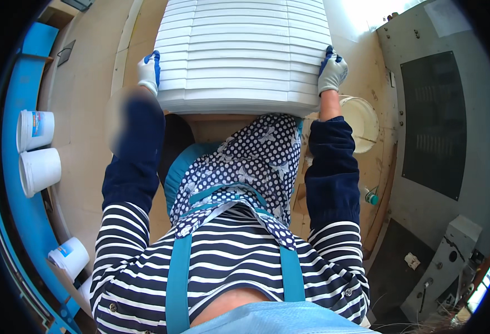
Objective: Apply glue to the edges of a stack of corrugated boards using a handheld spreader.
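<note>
A wide stack of white flat sheets or slats (239, 55) lies on the wooden worktop (89, 89) straight ahead of me. My left hand (149, 70), in a white and blue glove, grips the stack's left edge. My right hand (332, 71), gloved the same way, grips its right edge. Both arms in dark blue sleeves reach forward over my striped shirt and dotted scarf.
A white bucket (363, 122) stands just below my right hand. Three white tubs (36, 129) (40, 170) (70, 257) line a blue rail on the left. A grey machine panel (434, 122) fills the right side. A small teal-capped bottle (371, 196) sits by the worktop's right edge.
</note>
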Motion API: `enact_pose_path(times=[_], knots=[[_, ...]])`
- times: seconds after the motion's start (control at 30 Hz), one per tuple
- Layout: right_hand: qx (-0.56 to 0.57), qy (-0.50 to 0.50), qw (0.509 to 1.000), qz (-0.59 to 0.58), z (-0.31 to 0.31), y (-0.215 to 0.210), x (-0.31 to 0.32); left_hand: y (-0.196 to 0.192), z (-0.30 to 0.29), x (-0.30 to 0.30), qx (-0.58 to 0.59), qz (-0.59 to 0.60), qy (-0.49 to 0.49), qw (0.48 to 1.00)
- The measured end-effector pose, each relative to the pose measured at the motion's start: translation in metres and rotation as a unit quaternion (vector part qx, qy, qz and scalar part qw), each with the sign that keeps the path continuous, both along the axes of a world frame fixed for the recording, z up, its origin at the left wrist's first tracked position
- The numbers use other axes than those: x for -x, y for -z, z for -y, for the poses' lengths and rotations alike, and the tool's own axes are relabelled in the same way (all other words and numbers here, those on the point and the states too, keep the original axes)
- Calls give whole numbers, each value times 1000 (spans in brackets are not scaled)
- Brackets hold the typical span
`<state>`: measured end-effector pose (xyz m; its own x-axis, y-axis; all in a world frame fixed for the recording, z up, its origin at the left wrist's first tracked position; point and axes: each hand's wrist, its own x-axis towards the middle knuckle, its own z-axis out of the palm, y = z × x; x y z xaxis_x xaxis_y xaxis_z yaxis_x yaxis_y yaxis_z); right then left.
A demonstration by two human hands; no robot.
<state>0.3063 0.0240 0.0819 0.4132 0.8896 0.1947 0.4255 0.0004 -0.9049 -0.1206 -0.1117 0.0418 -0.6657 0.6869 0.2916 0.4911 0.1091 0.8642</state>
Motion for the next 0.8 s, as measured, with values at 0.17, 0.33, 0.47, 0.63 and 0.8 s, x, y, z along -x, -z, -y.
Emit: enact_pose_path(times=[0.17, 0.33, 0.47, 0.63, 0.8], knots=[[28, -13, 999, -31, 15, 2, 4, 4, 14, -2, 65, 12, -17, 998], [9, -33, 997, 69, 11, 19, 6, 7, 15, 3, 103, -13, -22, 994], [-116, -107, 963, 219, -10, 54, -65, -18, 20, 13, 220, -197, -27, 955], [103, -96, 974, 176, 31, 58, -62, 4, 54, 19, 276, 234, 33, 931], [133, -35, 931, 338, 78, 54, 2, 26, 55, -19, 161, 75, 50, 983]])
